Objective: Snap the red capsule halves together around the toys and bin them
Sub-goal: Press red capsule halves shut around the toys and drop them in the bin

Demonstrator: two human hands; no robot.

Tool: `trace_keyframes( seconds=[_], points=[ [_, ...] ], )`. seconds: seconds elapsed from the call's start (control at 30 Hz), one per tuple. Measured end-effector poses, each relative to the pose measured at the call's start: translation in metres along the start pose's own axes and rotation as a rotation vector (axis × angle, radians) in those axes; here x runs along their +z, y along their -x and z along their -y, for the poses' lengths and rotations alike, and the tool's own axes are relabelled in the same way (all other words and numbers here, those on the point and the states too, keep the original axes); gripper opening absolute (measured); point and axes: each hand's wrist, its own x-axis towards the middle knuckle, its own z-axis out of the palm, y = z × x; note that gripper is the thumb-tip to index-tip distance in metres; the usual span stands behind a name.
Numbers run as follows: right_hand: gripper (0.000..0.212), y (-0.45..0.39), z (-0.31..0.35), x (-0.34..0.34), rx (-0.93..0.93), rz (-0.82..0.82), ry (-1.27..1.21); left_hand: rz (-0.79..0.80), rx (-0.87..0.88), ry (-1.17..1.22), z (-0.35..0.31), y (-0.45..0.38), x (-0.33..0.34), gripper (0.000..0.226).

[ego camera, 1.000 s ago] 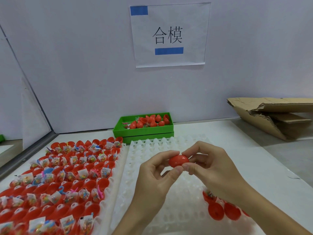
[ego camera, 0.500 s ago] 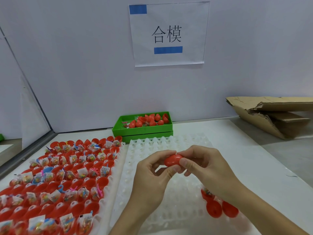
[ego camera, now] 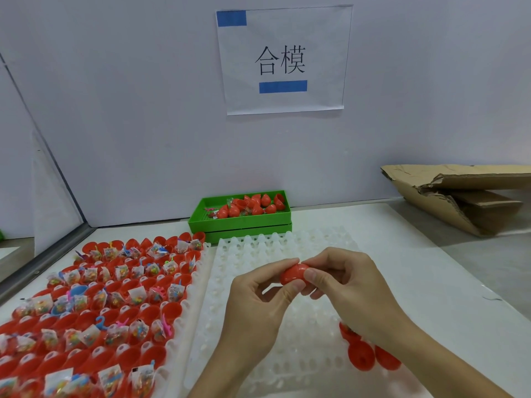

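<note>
Both hands hold one red capsule [ego camera: 293, 274] above the white moulded tray [ego camera: 258, 254]. My left hand [ego camera: 258, 305] pinches its left side between thumb and fingertips. My right hand [ego camera: 344, 285] grips its right side with curled fingers and a thumb across the front. A tray of red capsule halves [ego camera: 94, 308] on the left holds small bagged toys. At the back, a green bin [ego camera: 241, 222] contains several closed red capsules. A few open red halves [ego camera: 362, 357] lie under my right forearm.
A torn cardboard box [ego camera: 465, 196] lies at the back right on the table. A paper sign [ego camera: 283, 58] is taped to the grey wall behind the bin. A panel edge [ego camera: 43, 254] borders the table on the left.
Both hands stayed around the capsule and turned it slightly; my right thumb now lies further across its front. Nothing was let go.
</note>
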Motion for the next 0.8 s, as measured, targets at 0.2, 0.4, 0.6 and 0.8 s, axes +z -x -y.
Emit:
trace_keyframes(
  seconds=[0.2,0.4,0.6,0.8],
  points=[
    [0.003,0.0013,0.0010,0.0013,0.023,0.002,-0.053,-0.036,-0.019,-0.009,0.0004,-0.0003,0.0014,0.035],
    [0.005,0.0023,0.0016,0.0029,0.025,0.004,-0.067,-0.050,0.000,-0.032,-0.0002,0.0001,0.0025,0.037],
    [0.015,0.0026,0.0039,0.0025,-0.008,0.026,-0.066,-0.057,0.040,-0.036,0.0000,0.0010,0.0037,0.038],
    [0.022,0.0005,0.0011,0.0027,0.007,0.021,-0.043,-0.041,0.055,-0.025,0.0040,-0.0005,0.0046,0.052]
  ],
)
